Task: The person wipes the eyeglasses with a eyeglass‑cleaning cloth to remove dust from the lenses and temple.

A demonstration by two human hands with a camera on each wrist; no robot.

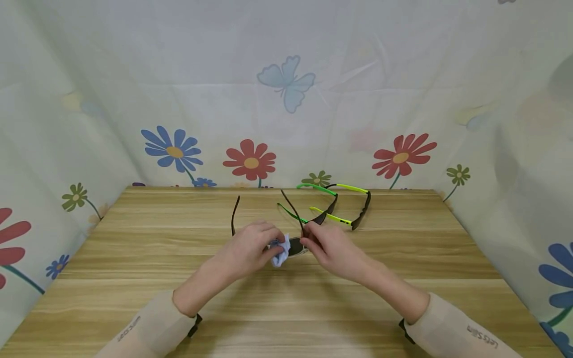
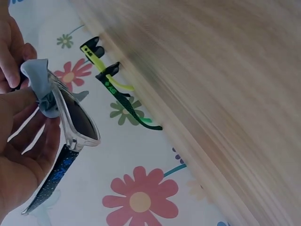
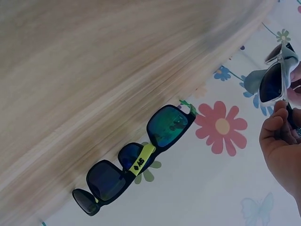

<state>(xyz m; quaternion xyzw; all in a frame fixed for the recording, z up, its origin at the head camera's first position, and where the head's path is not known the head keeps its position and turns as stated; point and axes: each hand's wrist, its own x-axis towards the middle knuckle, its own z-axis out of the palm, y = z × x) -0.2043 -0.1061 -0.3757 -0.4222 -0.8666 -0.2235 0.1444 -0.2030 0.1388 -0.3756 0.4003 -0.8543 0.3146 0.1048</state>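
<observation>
A pair of sunglasses with a clear frame, dark lenses and dark speckled temples is held up above the table, temples pointing away. My left hand pinches a light blue cloth folded over the frame near the bridge. In the left wrist view, the cloth covers part of one lens, while the other lens shows bare. My right hand grips the sunglasses at the right hinge. The right wrist view shows its thumb and fingers close on that corner.
Beyond my right hand, two more pairs of sunglasses lie unfolded on the wooden table. One has green temples, the other yellow temples; they overlap in view. A flowered curtain hangs behind the table and along both sides.
</observation>
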